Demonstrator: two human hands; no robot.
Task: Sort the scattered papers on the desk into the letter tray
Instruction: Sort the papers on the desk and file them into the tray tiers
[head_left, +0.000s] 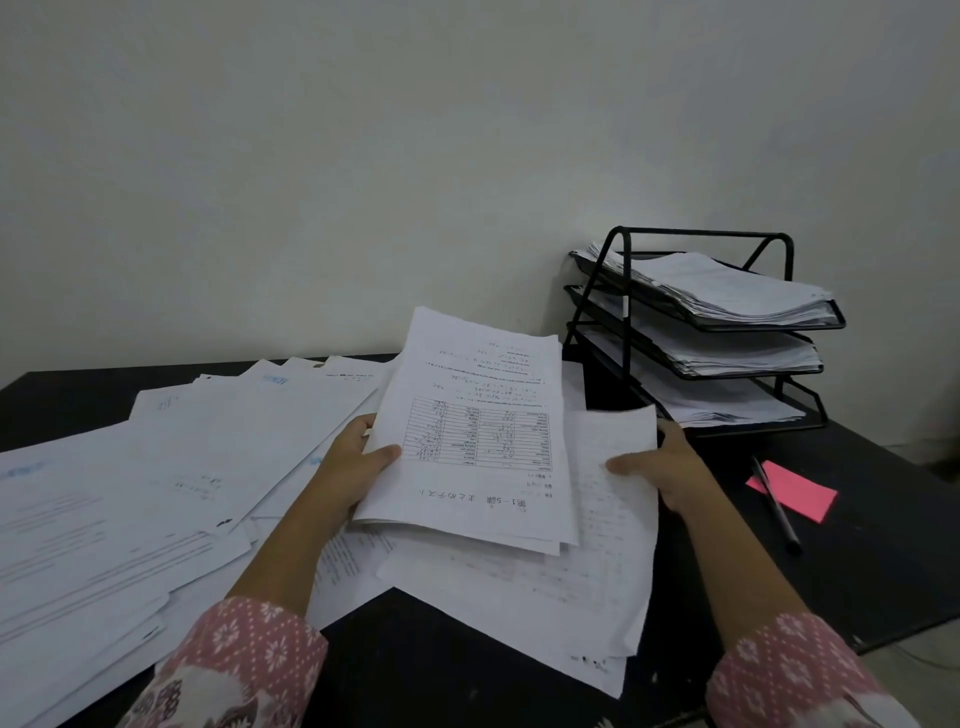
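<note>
- We've got a worksheet stack (478, 415) up off the desk at about 12 o'clock from us. It's white printed pages, and the top one has a ruled table in the middle and a big Japanese heading that reads upside down to us.
- Left hand (358, 467) pinches the stack's left edge, thumb on top and fingers underneath.
- Right hand (670, 467) holds a loose sheet (618, 441) at 1 o'clock, thumb pressed on its face. This sheet is faintly printed, its top edge curls up, and it tucks under the stack's right side.
- Scattered papers (156, 493) fan out from 9 to 11 o'clock, overlapping, and some carry a blue logo. More sheets lie under our hands at 6 o'clock.
- The letter tray (701, 233) stands at 2 o'clock. It's black wire with three tiers, and each tier already has a pile of paper in it.
- The desk (883, 545) is black. At 3 o'clock, a black pen (775, 504) lies across a pink sticky note (808, 496).
- Behind it all is a plain off-white wall (363, 156), and the tray is right up against it.
- Our sleeves (244, 654) are pink with little white flowers.
</note>
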